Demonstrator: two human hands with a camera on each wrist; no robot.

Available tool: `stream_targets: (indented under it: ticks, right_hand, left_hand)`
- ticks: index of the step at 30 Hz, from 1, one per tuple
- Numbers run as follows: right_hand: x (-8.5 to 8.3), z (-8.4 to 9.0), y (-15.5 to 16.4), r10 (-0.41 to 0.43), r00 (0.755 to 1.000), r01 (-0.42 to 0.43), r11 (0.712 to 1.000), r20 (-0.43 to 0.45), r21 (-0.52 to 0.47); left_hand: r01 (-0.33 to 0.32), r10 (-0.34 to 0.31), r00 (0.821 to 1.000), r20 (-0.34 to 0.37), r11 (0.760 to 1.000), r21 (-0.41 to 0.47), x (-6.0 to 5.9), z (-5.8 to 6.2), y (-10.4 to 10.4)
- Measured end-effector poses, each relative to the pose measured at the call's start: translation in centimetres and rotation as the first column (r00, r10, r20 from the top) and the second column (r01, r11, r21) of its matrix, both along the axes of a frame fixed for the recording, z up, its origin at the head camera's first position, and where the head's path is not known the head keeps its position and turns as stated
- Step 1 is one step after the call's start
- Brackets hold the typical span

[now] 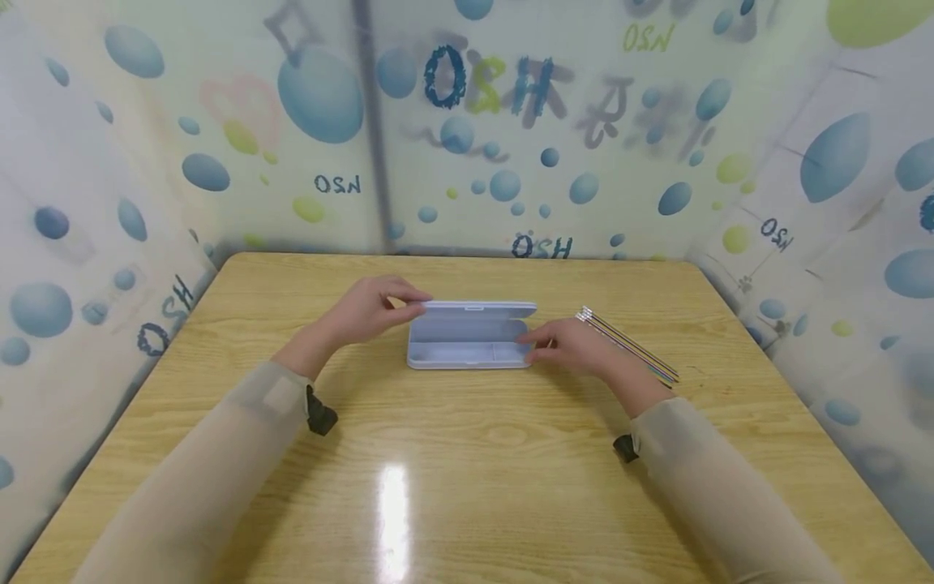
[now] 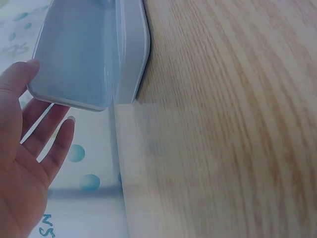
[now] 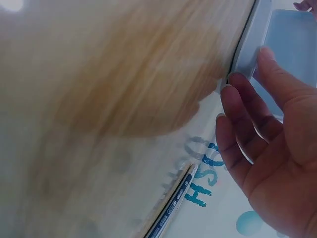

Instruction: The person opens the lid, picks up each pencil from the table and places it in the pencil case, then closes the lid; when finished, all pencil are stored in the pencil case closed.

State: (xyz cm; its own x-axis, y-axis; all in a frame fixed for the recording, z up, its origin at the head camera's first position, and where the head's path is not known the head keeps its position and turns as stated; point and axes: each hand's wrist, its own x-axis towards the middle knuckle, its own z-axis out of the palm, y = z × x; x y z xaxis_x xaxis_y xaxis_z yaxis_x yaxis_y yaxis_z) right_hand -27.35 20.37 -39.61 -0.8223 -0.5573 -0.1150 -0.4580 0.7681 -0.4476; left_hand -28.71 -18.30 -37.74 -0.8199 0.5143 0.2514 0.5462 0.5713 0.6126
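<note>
A pale blue pencil case (image 1: 467,345) lies open on the wooden table (image 1: 467,487), its lid (image 1: 477,309) raised at the back. My left hand (image 1: 417,303) touches the lid's left end; in the left wrist view the thumb of that hand (image 2: 29,144) rests on the edge of the case (image 2: 94,54) and the fingers lie fairly straight behind it. My right hand (image 1: 531,345) is at the tray's right end. In the right wrist view this hand (image 3: 267,129) has its thumb tip on the case's end (image 3: 250,54), with the fingers relaxed.
A bundle of several thin pencils (image 1: 627,345) lies slantwise just right of my right hand, also seen as pencils (image 3: 171,208) in the right wrist view. Walls printed with bubbles (image 1: 321,97) close in the table on three sides. Bare tabletop lies in front of the case.
</note>
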Motion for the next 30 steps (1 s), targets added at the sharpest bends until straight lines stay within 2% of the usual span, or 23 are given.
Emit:
stream_targets:
  ticks: [4,9,14,18,25,30]
  right_hand:
    - [-0.1,0.2,-0.4,-0.001,1.0,0.001,1.0,0.009,0.005]
    - [-0.1,0.6,-0.8,-0.04,0.998,0.039,0.999,0.041,0.015]
    - [-0.1,0.5,-0.8,-0.076,0.993,0.075,0.997,0.086,0.012]
    - [0.0,0.5,-0.7,-0.1,0.988,0.099,0.995,0.118,0.016]
    - [-0.1,0.7,-0.7,-0.107,0.986,0.104,0.994,0.126,0.035]
    - [-0.2,0.5,-0.7,-0.091,0.988,0.09,0.996,0.125,0.015]
  left_hand:
    - [-0.029,0.029,0.999,0.029,1.0,0.002,-0.2,0.4,0.0]
    - [-0.112,0.11,0.993,0.032,0.992,0.062,-0.6,0.5,0.2]
    - [-0.16,0.163,0.987,-0.007,0.976,0.149,-1.3,0.0,0.3]
    - [-0.182,0.186,0.982,-0.016,0.973,0.141,-2.0,-0.7,0.2]
    - [-0.17,0.162,0.982,0.095,0.981,0.094,-3.3,-1.6,-0.2]
    - [-0.156,0.148,0.971,0.186,0.987,0.031,-3.9,-2.2,-0.4]
